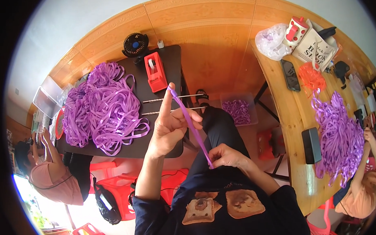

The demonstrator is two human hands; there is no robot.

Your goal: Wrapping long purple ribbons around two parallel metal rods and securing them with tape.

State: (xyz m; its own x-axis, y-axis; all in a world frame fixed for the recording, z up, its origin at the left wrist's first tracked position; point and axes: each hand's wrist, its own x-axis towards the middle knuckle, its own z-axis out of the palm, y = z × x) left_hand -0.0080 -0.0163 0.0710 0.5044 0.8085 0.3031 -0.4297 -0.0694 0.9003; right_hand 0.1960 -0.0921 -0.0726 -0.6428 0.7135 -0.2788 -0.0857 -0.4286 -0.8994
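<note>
A purple ribbon runs slanting between my two hands in front of my lap. My left hand points its index finger up, and the ribbon's upper end sits at that fingertip; its other fingers are curled, with the ribbon passing by them. Lower down, close to my shirt, my right hand is closed in a pinch on the ribbon's lower end. On the dark table to the left lies a big tangled heap of purple ribbon. Two thin metal rods stick out past that table's right edge.
A red tape dispenser and a black fan stand on the dark table. Below, a clear bin holds purple pieces. The wooden table at right bears another ribbon pile and phones; people sit at both sides.
</note>
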